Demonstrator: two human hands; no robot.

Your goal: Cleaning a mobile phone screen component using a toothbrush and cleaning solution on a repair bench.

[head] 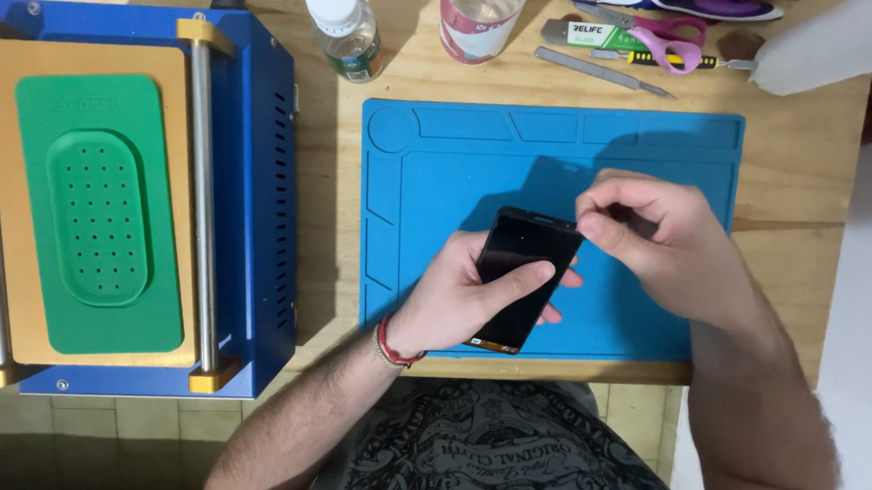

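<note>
Over blue mat (434,177), left hand (457,297) holding phone (524,276)

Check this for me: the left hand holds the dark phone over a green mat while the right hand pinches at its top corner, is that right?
Not quite. The head view shows the mat is blue, not green. The rest stands: the left hand holds the dark phone over it, and the right hand pinches at its top corner.

Glossy black glass phone screen (520,276), matt blue rubbery mat (453,177), bare wooden table (800,155).
</note>
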